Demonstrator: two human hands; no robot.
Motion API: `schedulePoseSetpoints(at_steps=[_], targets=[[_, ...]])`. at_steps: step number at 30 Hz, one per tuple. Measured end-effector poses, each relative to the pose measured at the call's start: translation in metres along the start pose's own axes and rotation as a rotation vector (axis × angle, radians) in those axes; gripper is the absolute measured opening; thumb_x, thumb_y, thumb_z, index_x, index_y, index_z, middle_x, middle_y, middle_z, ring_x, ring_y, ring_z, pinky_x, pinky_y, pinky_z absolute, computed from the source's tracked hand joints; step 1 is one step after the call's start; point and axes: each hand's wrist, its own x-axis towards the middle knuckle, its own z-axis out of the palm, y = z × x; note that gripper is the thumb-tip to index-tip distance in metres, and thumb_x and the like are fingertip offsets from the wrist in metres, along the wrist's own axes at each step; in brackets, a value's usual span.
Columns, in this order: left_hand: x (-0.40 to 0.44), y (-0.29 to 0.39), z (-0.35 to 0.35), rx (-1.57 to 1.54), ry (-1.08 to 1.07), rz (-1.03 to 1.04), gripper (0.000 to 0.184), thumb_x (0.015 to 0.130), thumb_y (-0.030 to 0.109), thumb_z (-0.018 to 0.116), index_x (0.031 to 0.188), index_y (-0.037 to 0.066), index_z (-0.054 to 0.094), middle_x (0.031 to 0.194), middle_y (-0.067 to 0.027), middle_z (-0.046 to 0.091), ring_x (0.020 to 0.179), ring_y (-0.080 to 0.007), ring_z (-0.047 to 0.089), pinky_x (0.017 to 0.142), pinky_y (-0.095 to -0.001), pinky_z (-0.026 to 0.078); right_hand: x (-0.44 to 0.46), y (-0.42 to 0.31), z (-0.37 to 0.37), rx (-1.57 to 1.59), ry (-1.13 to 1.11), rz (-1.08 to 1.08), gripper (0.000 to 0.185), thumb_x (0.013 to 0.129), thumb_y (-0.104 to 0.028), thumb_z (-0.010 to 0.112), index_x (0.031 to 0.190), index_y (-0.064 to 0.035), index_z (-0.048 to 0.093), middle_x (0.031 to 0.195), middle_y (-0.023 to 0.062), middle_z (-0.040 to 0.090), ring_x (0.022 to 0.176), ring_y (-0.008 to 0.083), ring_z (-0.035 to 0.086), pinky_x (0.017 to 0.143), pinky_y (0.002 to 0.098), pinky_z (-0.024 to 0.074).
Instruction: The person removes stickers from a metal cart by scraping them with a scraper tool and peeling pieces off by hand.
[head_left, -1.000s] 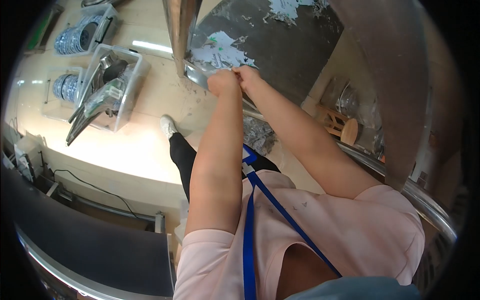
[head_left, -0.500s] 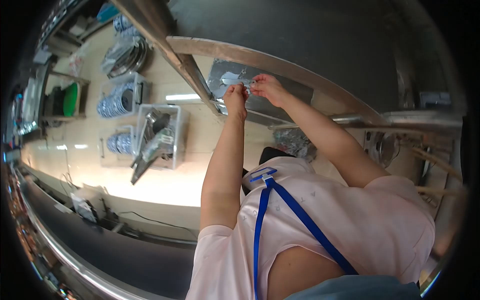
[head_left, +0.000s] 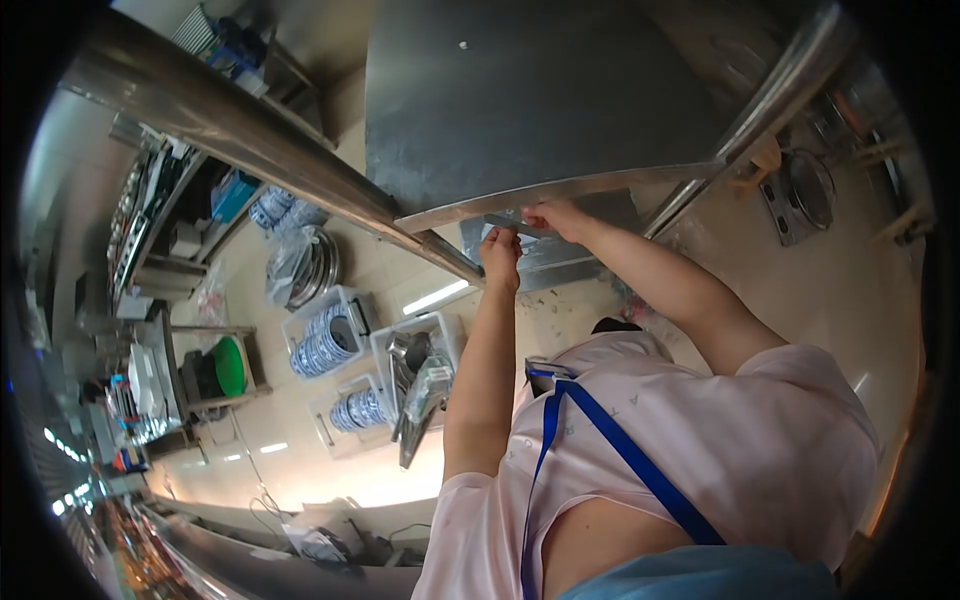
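Note:
My left hand (head_left: 501, 258) is closed in a pinch below the front edge of a metal shelf (head_left: 530, 110). Between its fingertips is one end of a thin, flat, greyish strip (head_left: 524, 229), whose exact kind I cannot make out. Close by on the right, my right hand (head_left: 557, 219) has its fingers bent at the strip's other end, right at the shelf edge, which partly hides them. Under both hands lies a lower grey metal surface (head_left: 575, 268) with whitish smears.
A metal post (head_left: 320, 185) rises left of my hands, another leg (head_left: 770, 90) right. On the floor are clear bins of blue-and-white bowls (head_left: 325, 340), a bin (head_left: 455, 325) with metal utensils, and wrapped round trays (head_left: 318, 268). A portable cooker (head_left: 790, 200) stands right.
My view has shifted, so the upper shelf now covers more of the strip and my right fingertips. Both hands remain close together at the strip.

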Motion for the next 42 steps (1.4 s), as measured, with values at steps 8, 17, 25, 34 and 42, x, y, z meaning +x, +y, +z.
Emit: schedulePoseSetpoints(at_steps=[8,17,25,34,42], targets=[[-0.001,-0.01,-0.015,-0.007,0.072,-0.096,0.008,0.071,0.009,0.048,0.063,0.007,0.049,0.052,0.0004,0.042,0.043,-0.0071,0.037,0.037,-0.0191,0.028,0.025,-0.031,-0.024,0.001,0.371,0.026,0.017,0.078,-0.019,0.053,0.084,-0.0032,0.055,0.076,0.0048,0.057,0.07,0.0135,0.053,0.062,0.0255,0.0437],[0.003,0.014,-0.03,0.257,0.115,-0.021,0.013,0.075,0.012,0.047,0.067,0.003,0.052,0.054,-0.0018,0.046,0.044,-0.0093,0.039,0.04,-0.0223,0.03,0.073,-0.045,-0.034,-0.563,0.354,-0.337,0.02,0.078,-0.022,0.053,0.085,-0.0033,0.055,0.077,0.0056,0.057,0.071,0.0156,0.054,0.063,0.0276,0.0439],[0.009,0.007,-0.015,0.158,0.166,-0.037,0.01,0.074,0.01,0.049,0.066,0.003,0.05,0.057,-0.0025,0.047,0.044,-0.0086,0.039,0.04,-0.0207,0.03,0.111,-0.039,-0.038,-1.056,0.278,-0.566,0.023,0.078,-0.025,0.054,0.086,-0.0034,0.055,0.078,0.0063,0.058,0.072,0.0174,0.055,0.064,0.0294,0.044],[-0.005,-0.025,-0.008,-0.02,0.325,-0.036,0.009,0.074,0.009,0.053,0.066,0.005,0.05,0.058,-0.0016,0.048,0.045,-0.0077,0.04,0.041,-0.0191,0.031,0.106,0.035,-0.055,-1.357,0.268,-1.018,0.026,0.078,-0.028,0.054,0.087,-0.0036,0.054,0.08,0.0071,0.058,0.074,0.0195,0.055,0.066,0.0314,0.0442],[-0.047,-0.031,-0.022,-0.185,0.406,0.091,0.008,0.075,0.008,0.053,0.068,0.007,0.048,0.058,-0.0007,0.047,0.044,-0.007,0.037,0.039,-0.0188,0.029,-0.025,0.065,-0.053,-0.894,0.196,-0.052,0.029,0.073,-0.022,0.058,0.094,-0.0021,0.054,0.088,0.0116,0.059,0.083,0.0266,0.056,0.073,0.0332,0.0431]])
